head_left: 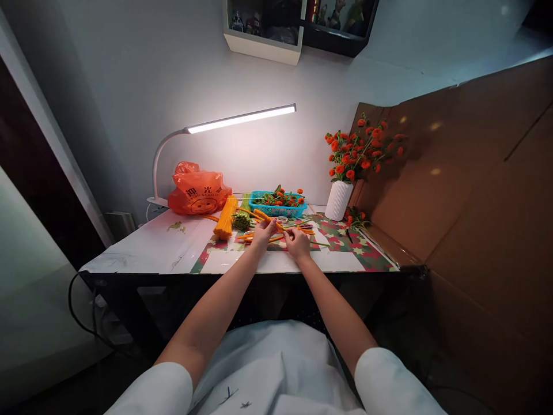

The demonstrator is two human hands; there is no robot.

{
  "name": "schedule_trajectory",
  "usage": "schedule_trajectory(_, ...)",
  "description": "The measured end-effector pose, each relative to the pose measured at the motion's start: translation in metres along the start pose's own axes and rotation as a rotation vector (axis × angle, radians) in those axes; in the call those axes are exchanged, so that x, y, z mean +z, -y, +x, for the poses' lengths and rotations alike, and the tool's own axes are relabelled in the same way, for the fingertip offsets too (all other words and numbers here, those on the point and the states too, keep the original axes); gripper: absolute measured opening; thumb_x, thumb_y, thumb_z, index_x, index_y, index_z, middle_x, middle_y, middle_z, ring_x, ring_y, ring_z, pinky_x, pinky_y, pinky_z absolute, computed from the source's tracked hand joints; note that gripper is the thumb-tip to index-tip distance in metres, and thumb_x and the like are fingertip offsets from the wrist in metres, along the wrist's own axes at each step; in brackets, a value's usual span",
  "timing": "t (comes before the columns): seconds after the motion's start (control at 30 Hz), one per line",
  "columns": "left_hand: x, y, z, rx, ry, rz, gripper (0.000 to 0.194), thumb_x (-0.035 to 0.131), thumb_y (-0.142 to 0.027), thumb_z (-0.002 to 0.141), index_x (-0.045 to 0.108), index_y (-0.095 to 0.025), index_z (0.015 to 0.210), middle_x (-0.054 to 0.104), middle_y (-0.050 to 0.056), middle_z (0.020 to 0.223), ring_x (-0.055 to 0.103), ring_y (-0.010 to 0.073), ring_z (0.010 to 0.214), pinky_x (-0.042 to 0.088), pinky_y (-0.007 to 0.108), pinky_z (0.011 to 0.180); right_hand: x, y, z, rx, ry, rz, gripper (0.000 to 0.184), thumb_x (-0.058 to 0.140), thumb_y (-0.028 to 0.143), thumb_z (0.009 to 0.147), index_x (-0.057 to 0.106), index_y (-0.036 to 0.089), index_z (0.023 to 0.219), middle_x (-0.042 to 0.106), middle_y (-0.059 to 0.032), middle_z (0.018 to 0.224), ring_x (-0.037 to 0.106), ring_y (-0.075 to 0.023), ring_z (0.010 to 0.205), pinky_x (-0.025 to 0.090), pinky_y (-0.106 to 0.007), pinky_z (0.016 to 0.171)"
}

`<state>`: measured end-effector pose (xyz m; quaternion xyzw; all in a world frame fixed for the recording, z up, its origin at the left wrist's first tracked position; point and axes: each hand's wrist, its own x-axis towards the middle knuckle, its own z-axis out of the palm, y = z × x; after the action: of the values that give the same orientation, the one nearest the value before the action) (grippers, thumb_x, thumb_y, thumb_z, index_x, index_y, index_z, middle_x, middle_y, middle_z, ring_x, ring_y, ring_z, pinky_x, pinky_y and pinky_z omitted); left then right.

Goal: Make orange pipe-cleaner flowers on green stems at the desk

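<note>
Over the table's middle, my left hand [264,231] is closed on orange pipe cleaners [261,215], whose fuzzy ends stick up past the fingers. My right hand [297,242] pinches the same orange strands a little to the right. More orange and green stems lie on the table beneath and beside both hands. Left of them rests a thick bundle of yellow-orange pipe cleaners [226,219], next to a bundle of green ones [242,219]. Behind the hands stands a blue basket [280,211] with small orange flowers on green stems in it.
A red plastic bag [199,190] sits at the back left under a lit desk lamp [242,120]. At the right, a white ribbed vase [338,200] holds orange flowers [360,151]. A tall cardboard sheet [466,161] walls off the right side. Shelves [263,46] hang above.
</note>
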<state>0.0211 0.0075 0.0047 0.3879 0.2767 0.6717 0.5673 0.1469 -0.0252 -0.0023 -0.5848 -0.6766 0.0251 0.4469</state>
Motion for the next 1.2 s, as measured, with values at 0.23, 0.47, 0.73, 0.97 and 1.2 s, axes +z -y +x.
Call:
schedule_trajectory(0.23, 0.001, 0.002, -0.002, -0.004, 0.073, 0.058, 0.034, 0.082, -0.034, 0.063, 0.065, -0.013, 0.082, 0.073, 0.009, 0.082, 0.07, 0.0247, 0.091, 0.053, 0.04, 0.087, 0.0, 0.0, -0.001, -0.039, 0.003, 0.018, 0.02, 0.049, 0.026, 0.089, 0.067, 0.02, 0.083, 0.07, -0.0033, 0.074, 0.06, -0.0189, 0.078, 0.03, -0.032, 0.079)
schedule_trajectory(0.47, -0.002, -0.001, 0.002, 0.026, -0.09, -0.019, 0.029, 0.078, -0.033, 0.069, 0.064, -0.013, 0.085, 0.074, 0.009, 0.083, 0.07, 0.0197, 0.087, 0.054, 0.034, 0.085, -0.001, -0.001, -0.001, 0.018, -0.02, 0.036, 0.021, 0.05, 0.03, 0.088, 0.067, 0.02, 0.082, 0.07, -0.0026, 0.072, 0.06, -0.0191, 0.076, 0.029, -0.034, 0.082)
schedule_trajectory(0.73, 0.001, 0.002, 0.0, -0.048, 0.06, 0.047, 0.035, 0.082, -0.033, 0.063, 0.063, -0.012, 0.084, 0.073, 0.009, 0.08, 0.071, 0.0221, 0.082, 0.056, 0.036, 0.082, -0.002, 0.004, -0.003, -0.032, 0.015, 0.068, 0.023, 0.049, 0.03, 0.089, 0.067, 0.02, 0.081, 0.069, -0.0013, 0.072, 0.061, -0.0172, 0.074, 0.031, -0.035, 0.084)
schedule_trajectory(0.97, -0.006, -0.003, 0.004, 0.138, -0.301, -0.021, 0.066, 0.077, -0.019, 0.072, 0.04, -0.026, 0.127, 0.067, 0.005, 0.103, 0.069, 0.0141, 0.076, 0.058, 0.032, 0.076, -0.005, -0.02, 0.003, 0.194, -0.042, 0.517, 0.035, 0.067, 0.049, 0.068, 0.066, 0.019, 0.084, 0.069, -0.0043, 0.073, 0.064, -0.0206, 0.072, 0.046, -0.033, 0.069)
schedule_trajectory(1.2, -0.004, -0.002, -0.003, 0.256, -0.32, 0.257, 0.079, 0.078, -0.012, 0.064, 0.041, -0.024, 0.133, 0.066, 0.005, 0.1, 0.066, 0.0177, 0.074, 0.056, 0.033, 0.074, -0.005, -0.029, 0.014, 0.317, -0.029, 1.127, 0.034, 0.075, 0.042, 0.061, 0.062, 0.02, 0.084, 0.07, -0.0034, 0.079, 0.065, -0.0174, 0.073, 0.054, -0.03, 0.063)
